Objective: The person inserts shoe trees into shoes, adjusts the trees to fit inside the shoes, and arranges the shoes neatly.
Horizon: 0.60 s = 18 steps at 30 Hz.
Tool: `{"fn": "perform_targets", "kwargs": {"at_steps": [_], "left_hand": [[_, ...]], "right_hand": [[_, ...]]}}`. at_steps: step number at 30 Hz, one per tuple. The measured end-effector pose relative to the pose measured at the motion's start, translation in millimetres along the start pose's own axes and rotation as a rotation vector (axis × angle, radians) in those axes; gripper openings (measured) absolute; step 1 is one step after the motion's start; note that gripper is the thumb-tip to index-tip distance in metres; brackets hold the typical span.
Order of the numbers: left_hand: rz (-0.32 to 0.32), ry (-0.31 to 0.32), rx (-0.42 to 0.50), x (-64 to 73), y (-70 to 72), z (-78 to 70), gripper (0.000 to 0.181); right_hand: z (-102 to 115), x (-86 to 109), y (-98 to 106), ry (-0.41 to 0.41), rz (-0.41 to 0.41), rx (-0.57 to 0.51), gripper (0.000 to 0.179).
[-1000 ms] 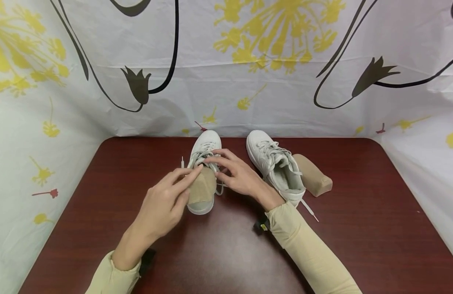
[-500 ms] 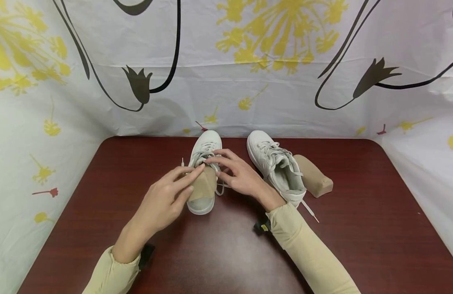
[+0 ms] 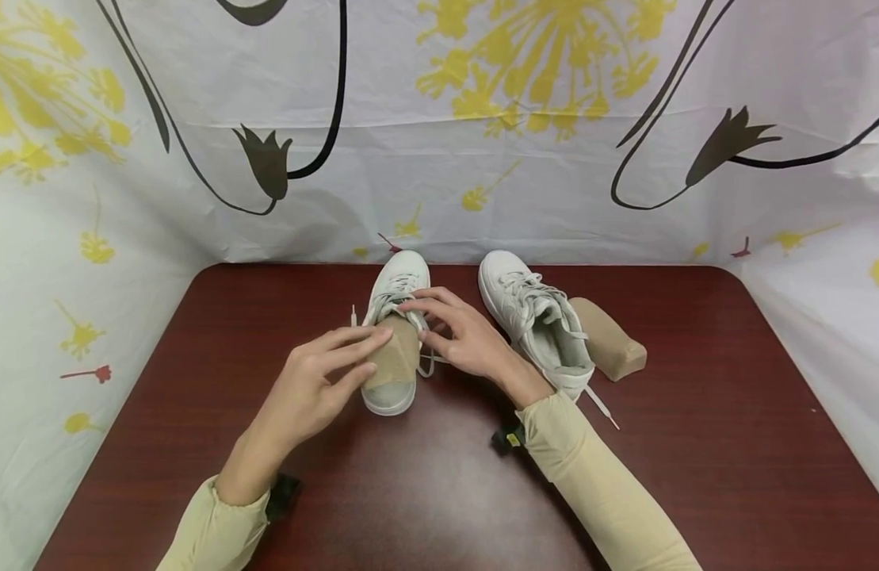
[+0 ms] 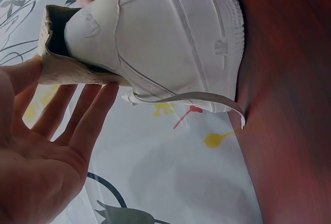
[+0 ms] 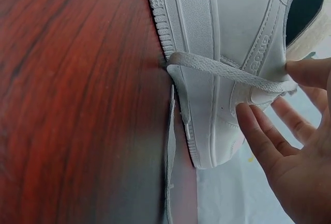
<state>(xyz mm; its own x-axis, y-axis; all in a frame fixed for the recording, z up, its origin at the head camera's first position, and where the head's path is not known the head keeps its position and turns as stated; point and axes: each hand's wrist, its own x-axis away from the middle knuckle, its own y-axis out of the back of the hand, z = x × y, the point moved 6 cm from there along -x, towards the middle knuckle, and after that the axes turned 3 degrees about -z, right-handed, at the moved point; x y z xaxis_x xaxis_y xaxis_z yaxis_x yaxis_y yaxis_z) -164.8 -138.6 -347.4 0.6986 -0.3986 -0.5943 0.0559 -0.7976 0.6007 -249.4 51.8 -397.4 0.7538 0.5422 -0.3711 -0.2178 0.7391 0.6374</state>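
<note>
A tan cardboard shoe insert (image 3: 395, 357) stands partly inside the left white sneaker (image 3: 399, 274), its back end sticking up past the heel. My left hand (image 3: 311, 381) touches the insert with straight fingers. In the left wrist view, the thumb (image 4: 26, 74) is at the insert's upper corner and the other fingertips lie along its side. My right hand (image 3: 468, 333) reaches over the same sneaker by its tongue and laces. In the right wrist view, the right thumb (image 5: 307, 71) touches the collar edge, the other fingers spread loosely beside the lace (image 5: 222, 69).
A second white sneaker (image 3: 528, 313) sits to the right with its laces loose. Beside it lies another tan insert (image 3: 610, 341). The dark red table (image 3: 439, 492) ends at a printed white cloth (image 3: 382, 190) along the back and sides.
The insert's back end has shifted slightly forward, showing more of the sneaker's heel. My left fingertips have drawn back a little on it. The right hand is nearly still.
</note>
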Motion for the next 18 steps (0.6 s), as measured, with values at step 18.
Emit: {"fn": "perform_targets", "kwargs": {"at_steps": [18], "left_hand": [[0.005, 0.014, -0.112, -2.9, -2.2, 3.8, 0.046]], "right_hand": [[1.0, 0.1, 0.5, 0.008, -0.015, -0.006, 0.044]]}}
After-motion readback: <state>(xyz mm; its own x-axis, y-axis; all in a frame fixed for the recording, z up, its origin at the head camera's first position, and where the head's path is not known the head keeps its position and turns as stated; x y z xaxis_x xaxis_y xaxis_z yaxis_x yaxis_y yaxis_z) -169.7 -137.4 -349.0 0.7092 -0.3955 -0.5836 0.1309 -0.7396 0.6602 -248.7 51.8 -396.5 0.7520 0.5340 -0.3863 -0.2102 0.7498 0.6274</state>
